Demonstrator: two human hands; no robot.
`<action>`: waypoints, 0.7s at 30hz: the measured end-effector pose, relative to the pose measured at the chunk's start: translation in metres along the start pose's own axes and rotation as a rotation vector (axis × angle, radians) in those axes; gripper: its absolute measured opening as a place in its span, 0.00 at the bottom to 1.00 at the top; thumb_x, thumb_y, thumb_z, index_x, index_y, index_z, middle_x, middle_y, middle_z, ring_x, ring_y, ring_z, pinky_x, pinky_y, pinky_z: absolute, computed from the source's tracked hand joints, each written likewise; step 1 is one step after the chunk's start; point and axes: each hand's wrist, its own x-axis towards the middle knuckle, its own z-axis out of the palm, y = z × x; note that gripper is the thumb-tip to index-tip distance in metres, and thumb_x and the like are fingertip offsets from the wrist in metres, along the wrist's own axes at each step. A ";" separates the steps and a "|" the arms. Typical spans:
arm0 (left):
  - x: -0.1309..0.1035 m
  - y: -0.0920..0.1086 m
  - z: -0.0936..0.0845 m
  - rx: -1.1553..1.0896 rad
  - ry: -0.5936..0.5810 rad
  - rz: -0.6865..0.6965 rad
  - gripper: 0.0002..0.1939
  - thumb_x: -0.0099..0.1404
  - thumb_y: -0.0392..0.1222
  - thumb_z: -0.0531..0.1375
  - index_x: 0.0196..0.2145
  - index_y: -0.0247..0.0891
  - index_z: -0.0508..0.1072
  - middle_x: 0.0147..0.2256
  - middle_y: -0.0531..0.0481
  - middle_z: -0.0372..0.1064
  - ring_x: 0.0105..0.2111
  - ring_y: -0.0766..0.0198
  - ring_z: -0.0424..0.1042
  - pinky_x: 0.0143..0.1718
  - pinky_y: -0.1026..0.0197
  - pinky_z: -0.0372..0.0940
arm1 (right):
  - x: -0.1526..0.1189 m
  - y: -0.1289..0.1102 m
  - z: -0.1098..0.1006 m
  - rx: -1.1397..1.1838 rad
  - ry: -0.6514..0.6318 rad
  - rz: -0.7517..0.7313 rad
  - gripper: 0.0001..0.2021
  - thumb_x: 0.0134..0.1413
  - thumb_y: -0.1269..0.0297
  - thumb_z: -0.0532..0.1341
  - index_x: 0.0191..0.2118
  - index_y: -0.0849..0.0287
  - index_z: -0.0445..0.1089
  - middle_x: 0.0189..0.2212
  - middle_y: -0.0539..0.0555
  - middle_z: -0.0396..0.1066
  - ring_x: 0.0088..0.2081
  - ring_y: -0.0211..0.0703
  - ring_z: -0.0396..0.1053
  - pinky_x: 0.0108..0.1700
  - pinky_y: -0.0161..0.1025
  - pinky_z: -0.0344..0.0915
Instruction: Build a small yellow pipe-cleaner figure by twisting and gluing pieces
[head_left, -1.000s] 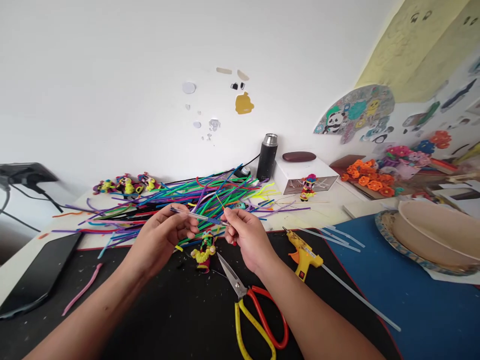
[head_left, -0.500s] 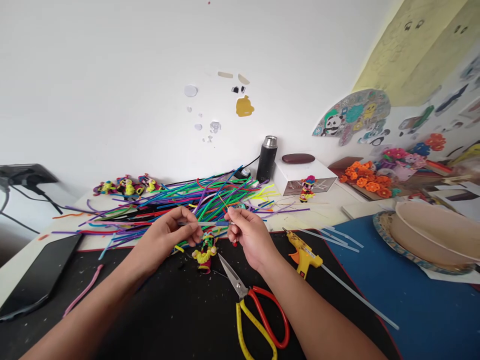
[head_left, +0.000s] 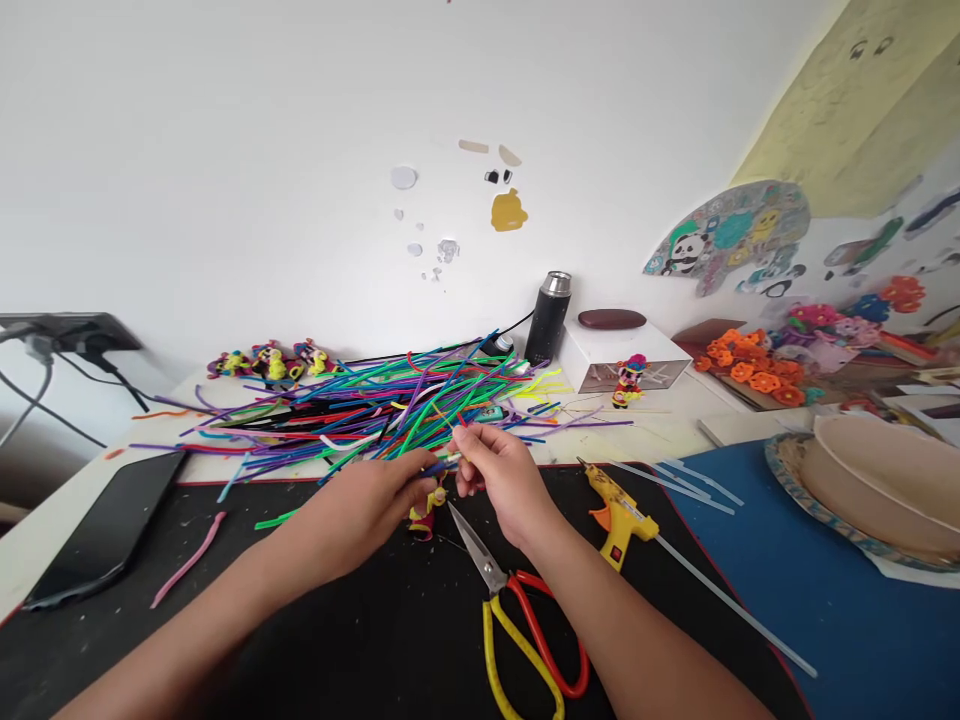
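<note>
My left hand (head_left: 386,497) is closed in a pinch on a blue pipe cleaner (head_left: 439,466), close against the right fingertips. My right hand (head_left: 501,478) grips the same piece at its other end. Something red and a thin yellowish strand (head_left: 447,413) stick up from the right fingers; how they join the blue piece is hidden. Below the hands, partly covered by the left one, stands a small yellow and magenta pipe-cleaner doll (head_left: 424,520). Scissors (head_left: 489,575) with one red and one yellow handle lie open on the black mat (head_left: 337,640), their tip by the doll.
Behind the hands lies a heap of pipe cleaners (head_left: 360,400). A yellow glue gun (head_left: 621,515) and glue sticks (head_left: 705,478) are at the right, near a bowl (head_left: 885,490). A phone (head_left: 109,530) and pink pipe cleaner (head_left: 191,560) lie left. A black flask (head_left: 550,318) stands behind.
My left hand has moved right, up to the right hand, so the length between them is much shorter. The left hand now covers more of the doll. The view has shifted slightly left.
</note>
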 end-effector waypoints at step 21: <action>0.008 0.005 -0.007 -0.924 0.089 -0.163 0.23 0.66 0.60 0.67 0.46 0.40 0.70 0.31 0.51 0.77 0.22 0.68 0.65 0.23 0.65 0.59 | -0.002 0.003 0.002 -0.039 -0.117 -0.004 0.20 0.53 0.45 0.72 0.31 0.59 0.74 0.18 0.46 0.68 0.20 0.35 0.65 0.25 0.34 0.59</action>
